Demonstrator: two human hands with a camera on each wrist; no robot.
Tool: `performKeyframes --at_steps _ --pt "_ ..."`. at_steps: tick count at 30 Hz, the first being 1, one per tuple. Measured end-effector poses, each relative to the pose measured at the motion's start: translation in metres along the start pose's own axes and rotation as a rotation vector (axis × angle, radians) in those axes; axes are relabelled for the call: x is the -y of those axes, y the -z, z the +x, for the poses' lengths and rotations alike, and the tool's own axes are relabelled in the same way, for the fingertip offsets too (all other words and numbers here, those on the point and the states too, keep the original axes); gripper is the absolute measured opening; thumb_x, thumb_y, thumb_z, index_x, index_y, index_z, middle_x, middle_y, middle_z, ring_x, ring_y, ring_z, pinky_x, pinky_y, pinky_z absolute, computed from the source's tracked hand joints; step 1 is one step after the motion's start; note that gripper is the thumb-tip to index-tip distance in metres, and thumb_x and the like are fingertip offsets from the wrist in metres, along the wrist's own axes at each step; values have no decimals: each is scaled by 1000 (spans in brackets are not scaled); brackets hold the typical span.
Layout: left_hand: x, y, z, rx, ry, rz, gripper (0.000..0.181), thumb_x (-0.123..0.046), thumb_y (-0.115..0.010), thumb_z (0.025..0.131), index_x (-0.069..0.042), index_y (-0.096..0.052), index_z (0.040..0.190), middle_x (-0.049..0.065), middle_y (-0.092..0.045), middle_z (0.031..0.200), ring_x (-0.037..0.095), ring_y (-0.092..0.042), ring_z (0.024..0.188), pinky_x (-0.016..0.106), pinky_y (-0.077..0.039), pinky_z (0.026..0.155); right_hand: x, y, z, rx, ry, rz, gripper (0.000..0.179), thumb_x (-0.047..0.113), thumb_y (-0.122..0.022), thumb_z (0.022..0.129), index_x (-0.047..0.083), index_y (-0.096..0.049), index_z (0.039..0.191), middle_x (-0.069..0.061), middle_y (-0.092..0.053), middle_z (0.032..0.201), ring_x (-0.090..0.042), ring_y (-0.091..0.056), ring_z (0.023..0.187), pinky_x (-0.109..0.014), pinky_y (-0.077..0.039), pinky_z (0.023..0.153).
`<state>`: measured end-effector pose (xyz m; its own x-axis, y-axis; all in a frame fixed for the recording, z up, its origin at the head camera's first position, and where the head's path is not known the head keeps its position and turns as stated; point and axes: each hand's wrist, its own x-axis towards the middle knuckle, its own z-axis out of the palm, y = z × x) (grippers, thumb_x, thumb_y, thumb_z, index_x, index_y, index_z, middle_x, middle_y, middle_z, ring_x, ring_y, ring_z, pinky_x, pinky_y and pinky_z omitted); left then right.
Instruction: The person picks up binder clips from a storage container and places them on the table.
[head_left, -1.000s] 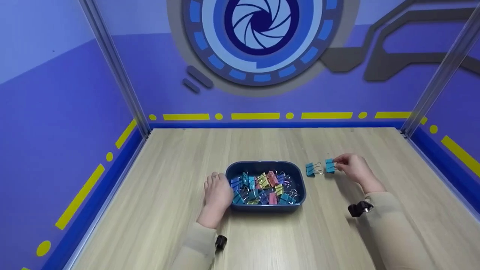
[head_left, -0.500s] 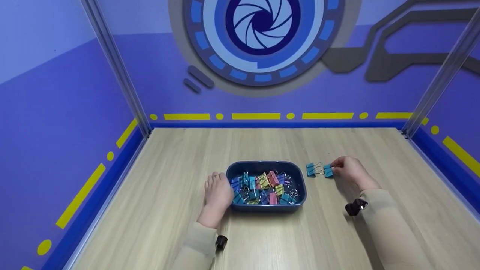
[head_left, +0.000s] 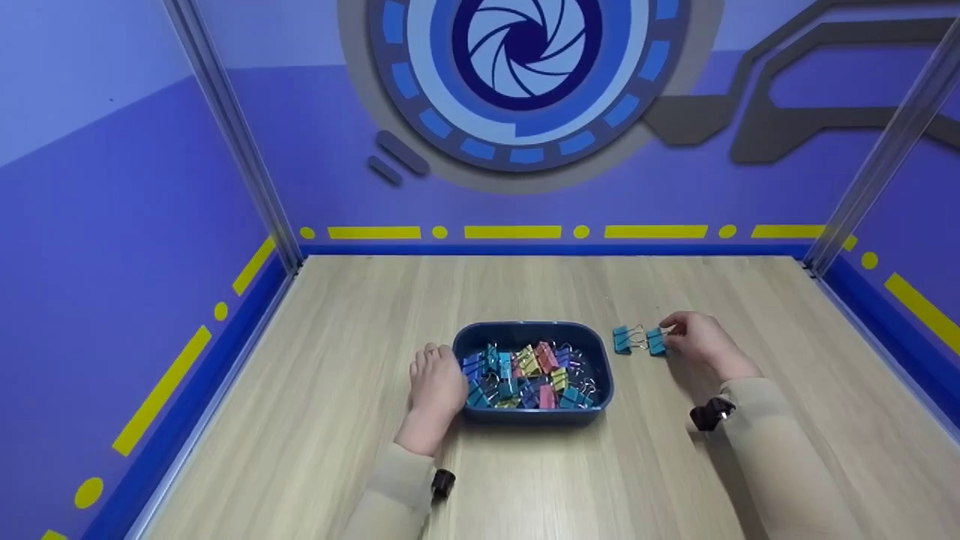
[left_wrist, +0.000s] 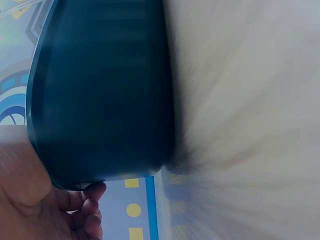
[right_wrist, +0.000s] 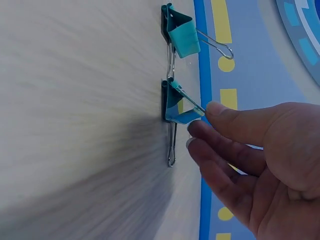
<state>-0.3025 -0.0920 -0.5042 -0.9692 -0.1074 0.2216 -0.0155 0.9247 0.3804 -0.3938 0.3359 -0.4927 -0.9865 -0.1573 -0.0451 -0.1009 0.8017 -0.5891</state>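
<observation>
Outer clip (head_left: pixel 656 342) is pinched by right hand (head_left: pixel 703 343), likely for fine control, between tub (head_left: pixel 534 418) and bench's (head_left: pixel 757 315) right edge. Tub's apparently steadied by left hand (head_left: pixel 438 381); grip can't be told.

Text, brands, numbers: none legible | wall (head_left: pixel 637 196) behind the box (head_left: pixel 532 417): round emblem (head_left: pixel 527 45) with shutter-like blades, wordless | same wall, low behind the box: yellow bars (head_left: pixel 513 232) and dots (head_left: pixel 581 232) alternating in a row | side wall (head_left: pixel 135 225) left of the box: same yellow pattern
</observation>
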Motion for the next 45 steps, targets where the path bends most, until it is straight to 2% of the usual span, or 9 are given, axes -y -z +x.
performKeyframes --at_steps 3,6,9,11,17,23,30,39,45 --pt "0 1 1 2 1 -3 26 -9 -64 91 7 -60 112 22 -58 112 38 -52 107 49 -41 93 4 3 -3 25 -23 2 37 8 -60 100 -3 -58 134 -24 -65 116 -31 -63 100 -42 -52 84" --pt "0 1 1 3 -1 -2 26 -9 -64 91 6 -60 111 21 -57 111 38 -52 106 49 -41 93 8 6 -6 30 -33 -15 41 11 -59 100 -2 -54 139 -29 -61 128 -39 -63 112 -53 -50 95" --pt "0 1 1 1 -3 0 27 -10 -66 90 6 -60 111 21 -58 112 38 -52 107 49 -41 93 15 9 -7 12 -18 -39 45 12 -59 100 -3 -51 142 -33 -56 136 -46 -59 120 -59 -47 100" --pt "0 0 1 -2 -5 -4 27 -10 -66 90 6 -60 110 22 -58 112 38 -52 107 49 -41 93 22 9 -6 -20 16 -69 45 13 -61 100 -5 -53 140 -34 -56 137 -48 -59 121 -60 -47 100" --pt "1 0 2 2 -6 -15 23 -7 -64 90 6 -60 109 22 -57 112 38 -51 106 49 -40 92 50 5 -6 -118 160 -151 38 12 -67 96 -6 -63 129 -30 -65 127 -49 -60 117 -60 -48 97" --pt "-1 0 2 35 10 -17 25 -8 -60 94 7 -59 114 22 -56 115 37 -50 108 49 -40 95 83 -8 -8 -150 266 -168 30 7 -70 94 -4 -68 121 -26 -69 119 -44 -64 110 -57 -52 93" --pt "-2 0 2 37 16 -14 25 -7 -57 95 7 -59 115 23 -56 117 39 -50 111 50 -40 98 114 -28 -11 -128 359 -169 24 2 -73 90 -3 -71 114 -21 -73 108 -37 -69 100 -51 -57 86" --pt "-1 -1 2 48 29 -15 29 -8 -59 95 8 -58 119 23 -56 121 37 -50 111 50 -40 97 138 -52 -8 -79 504 -202 24 -2 -75 86 -6 -72 109 -20 -74 101 -33 -72 92 -48 -58 84" --pt "0 -1 1 33 20 -13 30 -9 -63 92 7 -59 116 23 -57 121 37 -51 111 49 -41 96 149 -65 -2 -10 509 -251 27 -2 -75 86 -6 -72 113 -20 -75 102 -31 -73 90 -45 -59 83"
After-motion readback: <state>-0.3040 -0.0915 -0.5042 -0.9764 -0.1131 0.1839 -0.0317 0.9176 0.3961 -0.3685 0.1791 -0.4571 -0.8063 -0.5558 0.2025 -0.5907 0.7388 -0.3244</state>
